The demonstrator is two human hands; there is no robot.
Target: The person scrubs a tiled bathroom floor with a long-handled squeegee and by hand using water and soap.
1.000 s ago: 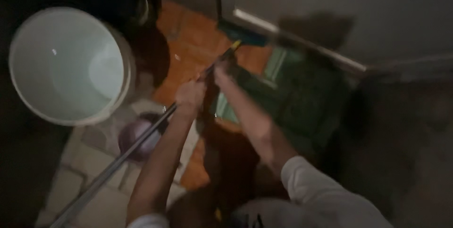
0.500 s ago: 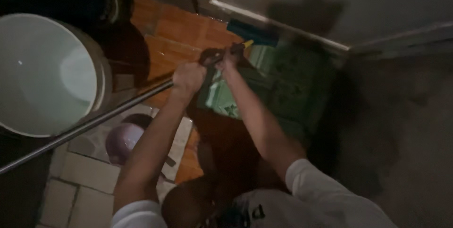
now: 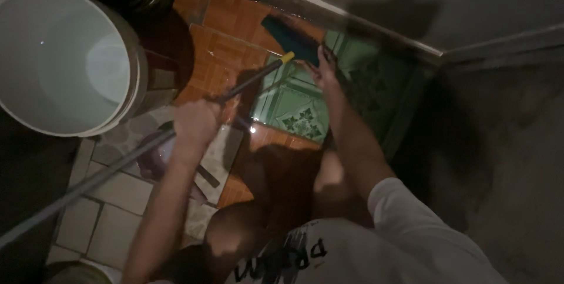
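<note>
The left hand (image 3: 197, 126) was clamped around a long grey metal broom handle (image 3: 117, 163), just right of the large white plastic bucket (image 3: 64, 60). Farther right of the bucket, the right hand (image 3: 322, 65) touched the dark teal broom head (image 3: 291, 38) on the green patterned floor tile (image 3: 299, 110); whether its fingers gripped could not be told.

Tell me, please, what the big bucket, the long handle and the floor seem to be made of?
Bucket: probably plastic, smooth white wall, matte.
Handle, gripped by the left hand: likely metal, thin grey tube with a faint sheen and a yellow tip.
Floor: glazed ceramic tile, glossy, with visible joints.
</note>
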